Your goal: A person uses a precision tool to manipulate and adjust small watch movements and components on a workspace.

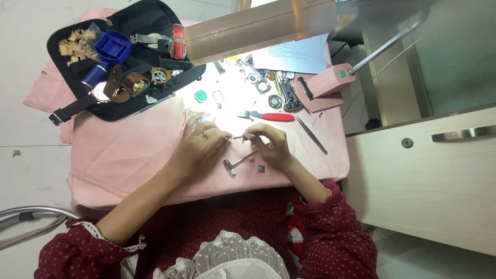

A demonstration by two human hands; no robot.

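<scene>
While both forearms reach up from the dark red dotted sleeves at the near edge, the hands meet over the middle of the pink cloth. The left hand lies palm down, wrist slightly bent, a ring on one finger, its thumb and forefinger pressed together on one end of a thin metal pin. The right hand curls in from the other side, knuckles up, fingertips pinched on the pin's other end, so the pin sits level between the two grips, just above the cloth.

Just below the grip, nearer the person, a small metal hammer lies tilted on the cloth, untouched, and a tiny dark square part sits beside it under the right hand. Just beyond the grip lies a red-handled tool, and to the right of it slim tweezers lie at a slant. Farther out, small metal watch parts are scattered in the bright light of a pink desk lamp. Well off to the far left of the grip, a black tray holds watches, straps and a blue case holder.
</scene>
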